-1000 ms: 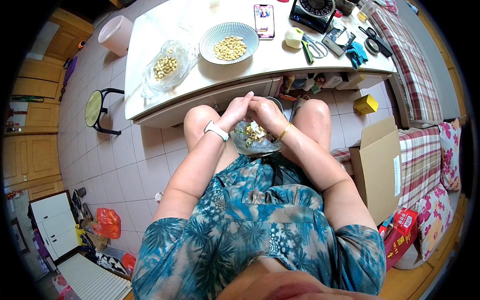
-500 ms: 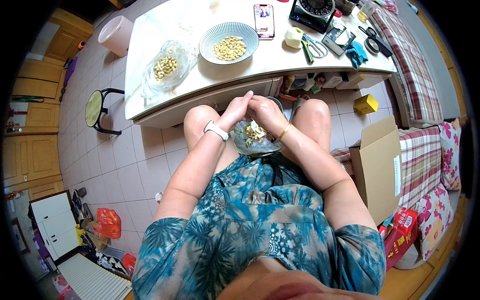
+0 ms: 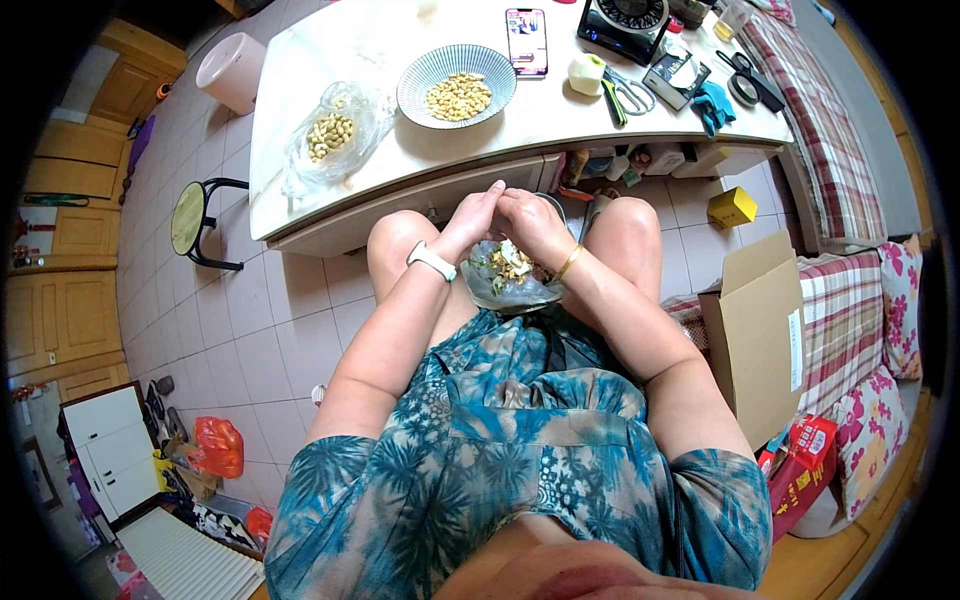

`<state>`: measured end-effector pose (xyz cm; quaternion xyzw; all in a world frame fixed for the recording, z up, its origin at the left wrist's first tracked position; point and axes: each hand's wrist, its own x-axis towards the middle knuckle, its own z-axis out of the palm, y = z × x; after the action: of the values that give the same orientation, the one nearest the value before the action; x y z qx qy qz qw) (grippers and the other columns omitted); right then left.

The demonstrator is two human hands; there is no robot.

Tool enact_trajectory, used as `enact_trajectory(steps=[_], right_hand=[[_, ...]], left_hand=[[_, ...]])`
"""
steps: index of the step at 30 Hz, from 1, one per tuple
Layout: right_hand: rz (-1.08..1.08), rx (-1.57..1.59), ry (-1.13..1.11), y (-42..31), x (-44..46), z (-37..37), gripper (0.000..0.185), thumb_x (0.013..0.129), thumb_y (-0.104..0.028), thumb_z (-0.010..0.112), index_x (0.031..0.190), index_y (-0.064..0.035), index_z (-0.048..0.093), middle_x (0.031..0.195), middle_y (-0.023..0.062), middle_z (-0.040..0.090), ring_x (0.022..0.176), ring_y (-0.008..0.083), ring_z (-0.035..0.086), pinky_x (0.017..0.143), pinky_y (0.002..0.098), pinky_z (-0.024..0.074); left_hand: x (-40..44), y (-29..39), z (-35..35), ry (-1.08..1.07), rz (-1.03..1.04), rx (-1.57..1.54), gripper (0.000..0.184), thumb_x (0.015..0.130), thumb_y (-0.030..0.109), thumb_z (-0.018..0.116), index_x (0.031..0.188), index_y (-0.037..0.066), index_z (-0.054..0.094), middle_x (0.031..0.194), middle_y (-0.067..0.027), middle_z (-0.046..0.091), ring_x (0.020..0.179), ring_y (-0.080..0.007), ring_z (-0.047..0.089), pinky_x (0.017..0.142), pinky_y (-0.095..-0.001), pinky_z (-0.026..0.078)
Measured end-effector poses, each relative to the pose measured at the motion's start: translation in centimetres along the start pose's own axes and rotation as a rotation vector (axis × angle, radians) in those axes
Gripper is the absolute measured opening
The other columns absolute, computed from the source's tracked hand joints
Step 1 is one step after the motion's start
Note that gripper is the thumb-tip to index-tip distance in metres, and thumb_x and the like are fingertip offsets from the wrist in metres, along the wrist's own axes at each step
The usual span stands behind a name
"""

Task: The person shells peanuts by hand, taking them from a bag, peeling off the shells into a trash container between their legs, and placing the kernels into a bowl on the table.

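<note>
My left hand [image 3: 474,222], with a white band on its wrist, meets my right hand [image 3: 534,226], which has a gold bangle behind it. Both have curled fingers pressed together at the fingertips; whatever they hold is hidden. Right below them, between my knees, a bin lined with a clear plastic bag [image 3: 508,296] holds pale shell-like scraps [image 3: 512,262] and some green bits. On the table ahead stands a striped bowl [image 3: 415,85] with pale peanut-like pieces [image 3: 458,97]. Left of it, an open plastic bag [image 3: 368,130] contains more beige nuts [image 3: 330,136].
The white table [image 3: 400,165] also carries a phone [image 3: 527,45], a peeled pale fruit [image 3: 585,74], scissors [image 3: 636,98], a blue cloth [image 3: 713,107] and a black fan-like device [image 3: 625,25]. A stool [image 3: 188,217] stands left; a cardboard box [image 3: 752,340] is at my right.
Almost nothing differs. Both hands stay together above the bin, with at most a very slight finger shift.
</note>
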<state>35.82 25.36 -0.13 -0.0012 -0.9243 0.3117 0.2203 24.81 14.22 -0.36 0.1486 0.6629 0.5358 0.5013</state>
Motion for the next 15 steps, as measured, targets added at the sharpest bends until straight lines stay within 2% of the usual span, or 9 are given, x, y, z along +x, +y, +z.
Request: enact_trajectory(steps=[2,4,5,7,8,10,11,13,15], right_hand=[[0.044,-0.012,-0.006,-0.1,0.1,-0.3,0.011,0.079,-0.007,0.067,0.090,-0.0025,0.066,0.087,0.0152,0.065,0.085,0.0357,0.066,0.074,0.0463,0.0544],[0.088,-0.025,-0.012,0.2,0.1,-0.3,0.011,0.080,-0.007,0.067,0.090,-0.0028,0.066,0.086,0.0148,0.065,0.085,0.0351,0.066,0.073,0.0460,0.0544],[0.102,-0.052,0.006,0.8,0.1,-0.2,0.009,0.080,-0.007,0.067,0.088,-0.0033,0.067,0.086,0.0148,0.065,0.084,0.0350,0.066,0.073,0.0460,0.0545],[0.116,-0.080,0.025,1.5,0.0,-0.2,0.008,0.080,-0.008,0.067,0.087,-0.0038,0.068,0.085,0.0148,0.065,0.084,0.0348,0.067,0.073,0.0460,0.0545],[0.160,-0.112,0.008,1.8,-0.1,-0.2,0.006,0.080,-0.008,0.067,0.085,-0.0041,0.068,0.085,0.0150,0.065,0.084,0.0351,0.067,0.074,0.0458,0.0547],[0.204,-0.170,-0.007,2.7,-0.3,0.2,0.006,0.080,-0.009,0.066,0.080,-0.0043,0.069,0.084,0.0157,0.067,0.084,0.0355,0.068,0.075,0.0455,0.0556],[0.205,-0.171,-0.007,3.1,-0.6,0.5,0.006,0.080,-0.009,0.066,0.080,-0.0043,0.069,0.084,0.0157,0.067,0.084,0.0355,0.068,0.075,0.0455,0.0556],[0.204,-0.255,-0.140,3.7,-1.1,1.0,0.009,0.081,-0.009,0.063,0.081,-0.0045,0.071,0.086,0.0166,0.070,0.085,0.0352,0.070,0.075,0.0454,0.0565],[0.221,-0.321,-0.214,4.2,-1.4,1.6,0.010,0.081,-0.009,0.062,0.081,-0.0049,0.072,0.087,0.0172,0.071,0.085,0.0352,0.071,0.075,0.0455,0.0568]], left_hand=[[0.2,-0.1,-0.1,-0.001,-0.006,0.001,0.056,0.106,0.053,0.043,0.091,0.006,0.068,0.075,-0.0037,0.066,0.060,-0.0127,0.061,0.054,-0.0235,0.048],[0.5,-0.4,-0.3,0.023,-0.005,0.001,0.047,0.107,0.042,0.043,0.103,0.002,0.067,0.091,-0.0066,0.070,0.075,-0.0145,0.066,0.061,-0.0288,0.055],[1.0,-0.8,-0.5,0.023,-0.005,0.000,0.047,0.107,0.042,0.043,0.103,0.002,0.067,0.091,-0.0066,0.070,0.075,-0.0145,0.066,0.061,-0.0288,0.055],[1.7,-1.4,-0.8,0.013,-0.012,0.000,0.030,0.105,0.025,0.045,0.103,0.003,0.066,0.092,-0.0064,0.069,0.076,-0.0125,0.065,0.062,-0.0273,0.054],[2.0,-1.9,-0.9,0.013,-0.012,0.000,0.030,0.105,0.025,0.045,0.103,0.003,0.066,0.092,-0.0064,0.069,0.076,-0.0125,0.065,0.062,-0.0273,0.054],[1.9,-2.0,-0.6,0.062,0.007,0.068,0.022,0.100,0.008,0.046,0.110,0.001,0.064,0.095,-0.0061,0.069,0.078,-0.0117,0.065,0.065,-0.0248,0.054],[1.8,-2.1,-0.6,0.060,0.007,0.068,0.022,0.100,0.008,0.046,0.110,0.001,0.064,0.095,-0.0061,0.069,0.078,-0.0117,0.065,0.065,-0.0248,0.054],[1.7,-2.1,-0.7,0.047,0.050,0.174,0.023,0.097,-0.001,0.047,0.113,-0.001,0.063,0.099,-0.0076,0.069,0.082,-0.0129,0.065,0.067,-0.0259,0.054],[1.8,-2.4,-0.7,0.050,0.084,0.204,0.023,0.096,-0.003,0.047,0.113,-0.002,0.062,0.098,-0.0086,0.069,0.082,-0.0134,0.065,0.067,-0.0263,0.054]])
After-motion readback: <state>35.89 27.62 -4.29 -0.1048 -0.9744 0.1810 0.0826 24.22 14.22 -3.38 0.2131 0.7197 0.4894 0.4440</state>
